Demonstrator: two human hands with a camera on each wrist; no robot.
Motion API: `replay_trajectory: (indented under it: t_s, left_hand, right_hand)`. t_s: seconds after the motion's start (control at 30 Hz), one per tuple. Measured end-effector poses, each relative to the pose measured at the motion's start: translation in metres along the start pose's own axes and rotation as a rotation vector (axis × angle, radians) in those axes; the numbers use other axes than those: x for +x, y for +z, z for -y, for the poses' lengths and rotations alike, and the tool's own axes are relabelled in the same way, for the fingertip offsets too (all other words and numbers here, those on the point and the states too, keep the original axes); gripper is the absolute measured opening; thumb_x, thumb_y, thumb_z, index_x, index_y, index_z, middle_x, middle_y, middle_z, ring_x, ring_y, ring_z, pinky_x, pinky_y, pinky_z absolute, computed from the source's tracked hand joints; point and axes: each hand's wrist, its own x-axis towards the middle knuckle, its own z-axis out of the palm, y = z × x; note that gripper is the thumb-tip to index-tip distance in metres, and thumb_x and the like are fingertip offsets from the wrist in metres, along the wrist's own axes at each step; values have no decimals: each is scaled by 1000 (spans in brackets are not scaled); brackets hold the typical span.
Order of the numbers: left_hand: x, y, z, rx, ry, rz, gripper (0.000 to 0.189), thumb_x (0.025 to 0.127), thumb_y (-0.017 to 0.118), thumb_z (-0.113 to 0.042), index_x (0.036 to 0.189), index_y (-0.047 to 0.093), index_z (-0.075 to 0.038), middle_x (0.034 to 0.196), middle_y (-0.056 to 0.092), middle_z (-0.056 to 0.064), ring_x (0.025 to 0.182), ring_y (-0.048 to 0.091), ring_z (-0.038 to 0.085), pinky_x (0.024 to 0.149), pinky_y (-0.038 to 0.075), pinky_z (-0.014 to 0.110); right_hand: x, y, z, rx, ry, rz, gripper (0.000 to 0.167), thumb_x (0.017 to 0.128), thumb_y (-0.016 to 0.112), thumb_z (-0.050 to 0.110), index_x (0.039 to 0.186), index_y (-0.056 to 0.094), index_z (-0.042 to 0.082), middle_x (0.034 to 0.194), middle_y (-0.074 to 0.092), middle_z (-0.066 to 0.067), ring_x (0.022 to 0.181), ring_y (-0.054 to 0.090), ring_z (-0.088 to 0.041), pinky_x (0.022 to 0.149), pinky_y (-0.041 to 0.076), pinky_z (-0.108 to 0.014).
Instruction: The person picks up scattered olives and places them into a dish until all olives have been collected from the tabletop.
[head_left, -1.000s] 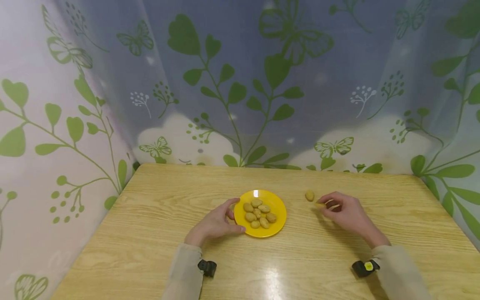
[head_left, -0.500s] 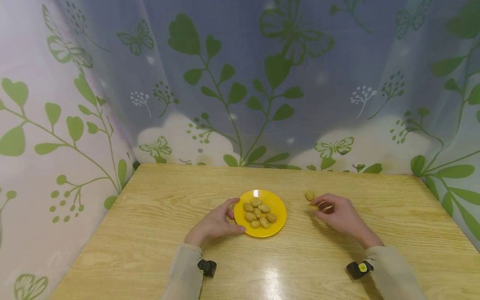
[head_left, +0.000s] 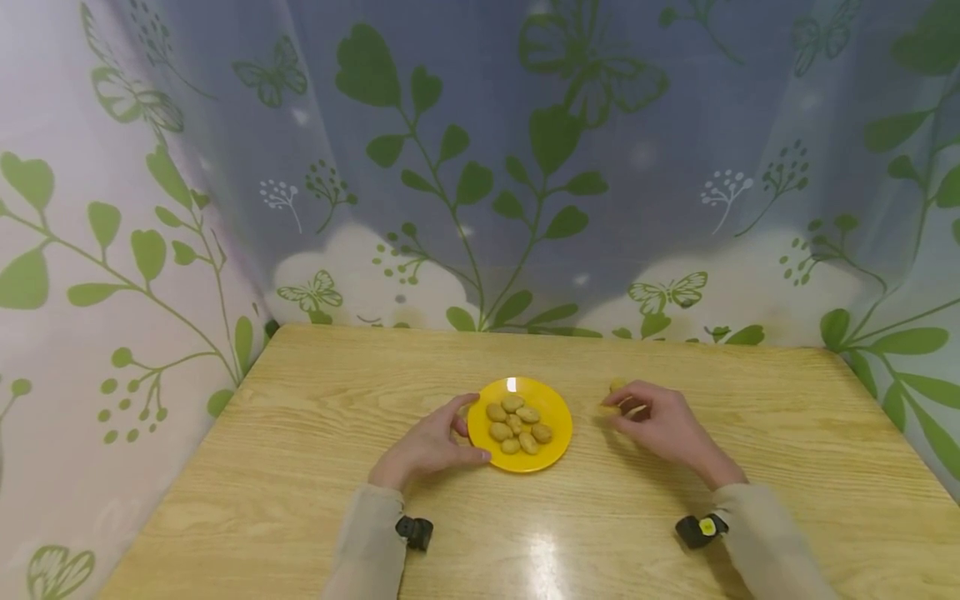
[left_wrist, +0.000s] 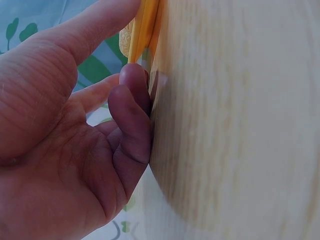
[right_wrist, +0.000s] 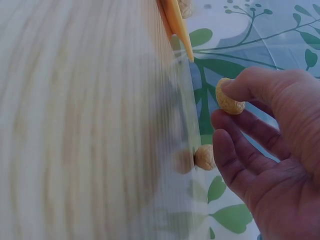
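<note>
A round yellow plate (head_left: pixel 557 410) sits on the table, bearing several wrinkled yellow-brown oval pieces (head_left: pixel 528 442) whose kind I cannot tell. My left hand (head_left: pixel 431 448) holds the plate's left rim, thumb at the near side and index finger at the far side. To the right of the plate, my right hand (head_left: pixel 663 423) pinches one such wrinkled piece (right_wrist: pixel 230 100) between thumb and fingers, apart from the table. Another loose piece (right_wrist: pixel 204 157) lies on the table beyond that hand; the hand hides most of it in the head view.
The wooden table (head_left: pixel 315 383) ends at the back against a cloth backdrop (head_left: pixel 480 167) printed with leaves and butterflies. Each wrist wears a small black camera, the left one (head_left: pixel 415 533) and the right one (head_left: pixel 701 530).
My right hand has moved left toward the plate with the pinched piece, now covering most of the loose one. The left hand and the plate have stayed in place.
</note>
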Motion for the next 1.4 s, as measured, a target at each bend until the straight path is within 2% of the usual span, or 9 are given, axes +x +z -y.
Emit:
replay_trajectory:
  t_s: [1.07,1.4]
  left_hand:
    - [2,-1,0,-10,-7,5,91,81,87,-35,157,38,-26,109,59,5,76,51,18,72,42,32]
    - [3,0,1,-16,-10,1,91,80,88,-34,156,38,-26,109,59,5,76,51,18,71,42,32]
  right_hand:
    - [14,26,17,58,-12,58,23,87,76,2,106,76,15,107,75,-3,92,69,-17,77,58,-25]
    - [21,34,25,84,-3,93,18,89,78,9,105,76,18,109,75,-1,95,69,-16,79,58,-25]
